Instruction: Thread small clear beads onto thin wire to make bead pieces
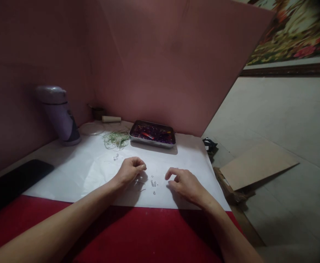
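My left hand (pixel 131 170) hovers over the white sheet, thumb and fingers pinched together; whatever lies between the fingertips is too small to make out. Just below it, short thin dark strands (pixel 140 183) show on the sheet. To the right, my right hand (pixel 184 183) has its fingers bent, with a gap between thumb and forefinger and nothing visible in it. Between the two hands lies a loose group of small clear beads or rings (pixel 153 183). A smaller cluster of similar clear pieces (pixel 116 157) rests farther back on the left.
A metal tray (pixel 152 144) of dark purple bits, with a red-handled tool in it, stands at the back. Beside it are tangled green threads (pixel 116 140) and a pale cylinder (pixel 111 119). A purple flask (pixel 60 118) and a black object (pixel 17 179) sit left; cardboard (pixel 258 164) lies right.
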Motion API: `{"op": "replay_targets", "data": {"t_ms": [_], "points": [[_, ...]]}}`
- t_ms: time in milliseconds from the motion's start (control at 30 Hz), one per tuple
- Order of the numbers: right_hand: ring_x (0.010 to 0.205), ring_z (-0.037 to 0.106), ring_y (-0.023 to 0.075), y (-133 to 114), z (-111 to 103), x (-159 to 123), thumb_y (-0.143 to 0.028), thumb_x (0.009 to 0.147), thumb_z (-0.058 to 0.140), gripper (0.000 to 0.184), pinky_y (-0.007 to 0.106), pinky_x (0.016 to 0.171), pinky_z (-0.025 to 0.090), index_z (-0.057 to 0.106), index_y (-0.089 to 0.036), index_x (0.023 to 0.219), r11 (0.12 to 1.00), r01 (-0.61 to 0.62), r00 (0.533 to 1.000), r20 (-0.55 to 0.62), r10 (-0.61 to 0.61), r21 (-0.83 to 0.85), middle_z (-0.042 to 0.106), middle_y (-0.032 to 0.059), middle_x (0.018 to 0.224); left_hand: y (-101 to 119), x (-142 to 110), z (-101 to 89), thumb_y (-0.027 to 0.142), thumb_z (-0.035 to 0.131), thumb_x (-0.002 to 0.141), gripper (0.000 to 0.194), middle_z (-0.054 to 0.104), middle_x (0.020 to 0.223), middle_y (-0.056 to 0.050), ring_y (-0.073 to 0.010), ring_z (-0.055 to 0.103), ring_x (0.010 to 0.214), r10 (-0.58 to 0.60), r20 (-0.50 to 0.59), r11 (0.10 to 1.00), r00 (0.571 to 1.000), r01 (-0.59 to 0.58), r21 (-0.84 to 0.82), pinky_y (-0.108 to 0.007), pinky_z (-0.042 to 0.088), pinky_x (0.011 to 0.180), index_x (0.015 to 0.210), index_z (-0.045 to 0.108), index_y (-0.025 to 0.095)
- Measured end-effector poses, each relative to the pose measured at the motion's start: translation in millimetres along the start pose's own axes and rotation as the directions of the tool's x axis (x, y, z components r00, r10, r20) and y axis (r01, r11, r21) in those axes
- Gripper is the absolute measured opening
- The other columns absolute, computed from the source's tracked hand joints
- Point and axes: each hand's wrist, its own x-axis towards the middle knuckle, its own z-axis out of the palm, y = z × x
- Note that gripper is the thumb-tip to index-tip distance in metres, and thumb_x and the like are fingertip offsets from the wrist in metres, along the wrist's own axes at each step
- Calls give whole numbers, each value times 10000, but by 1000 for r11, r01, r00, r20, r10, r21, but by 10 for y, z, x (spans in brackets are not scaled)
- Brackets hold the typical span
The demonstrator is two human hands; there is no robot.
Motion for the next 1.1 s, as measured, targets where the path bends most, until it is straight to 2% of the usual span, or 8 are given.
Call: {"op": "replay_targets", "data": {"t_ms": [233, 433, 533, 633, 733, 900, 1000, 1100], "points": [[503, 497, 115, -15, 58, 8, -157, 686, 562, 133, 219, 527, 316, 660, -238, 726, 995, 93, 990, 100, -96, 34, 569, -37, 523, -10, 12, -9, 173, 614, 594, 63, 579, 560, 1, -71, 446, 445, 16, 10, 1000, 1000, -16, -8, -205, 347, 453, 594, 570, 127], [616, 531, 135, 63, 195, 38, -162, 713, 533, 109, 222, 546, 299, 627, -203, 750, 988, 116, 989, 100, -105, -102, 635, 2, 681, -10, 11, -4, 190, 616, 581, 75, 574, 553, 5, -69, 441, 429, 12, 12, 1000, 1000, -11, -8, -207, 344, 449, 591, 575, 129], [647, 534, 145, 98, 165, 34, -181, 751, 492, 115, 229, 556, 302, 607, -186, 760, 983, 152, 980, 144, -136, -103, 644, 24, 732, -8, 12, -3, 184, 614, 579, 68, 574, 550, 4, -70, 442, 437, 12, 10, 1000, 1000, -12, -7, -206, 344, 452, 583, 574, 130], [672, 536, 142, 107, 71, 18, -156, 763, 464, 118, 227, 585, 329, 580, -178, 767, 987, 158, 976, 156, -151, -32, 641, 29, 760, -6, 13, -2, 182, 614, 582, 67, 574, 546, 5, -71, 445, 438, 4, 12, 1000, 1000, -4, -16, -205, 342, 446, 579, 570, 132], [670, 529, 136, 109, -29, 9, -150, 784, 447, 117, 226, 591, 341, 556, -177, 752, 987, 160, 980, 114, -160, 14, 628, 27, 754, -13, 19, -7, 184, 612, 589, 68, 567, 540, 7, -72, 441, 437, 7, 10, 1000, 1000, -7, -11, -203, 333, 437, 577, 567, 135], [626, 525, 137, 163, -103, 43, -228, 819, 454, 137, 239, 582, 334, 575, -188, 766, 996, 90, 994, -63, -91, -20, 627, 20, 713, -15, 20, -16, 186, 603, 603, 65, 578, 560, 2, -70, 440, 443, 18, 19, 1000, 1000, -18, 6, -209, 339, 450, 581, 568, 136], [625, 542, 147, 212, -35, 94, -271, 833, 439, 189, 244, 572, 330, 602, -194, 777, 1000, 10, 992, -130, -10, -6, 642, 25, 707, 0, 12, -14, 185, 602, 604, 68, 576, 552, 6, -70, 438, 436, 14, 20, 1000, 1000, -14, 13, -212, 338, 451, 576, 566, 135], [706, 572, 173, 231, 121, 150, -290, 835, 439, 223, 255, 602, 334, 618, -188, 750, 998, -43, 989, -145, 36, -49, 665, 49, 769, -2, 16, -12, 186, 609, 599, 71, 575, 545, 10, -69, 433, 432, 13, 25, 1000, 1000, -13, 8, -210, 331, 448, 577, 568, 133]]}}
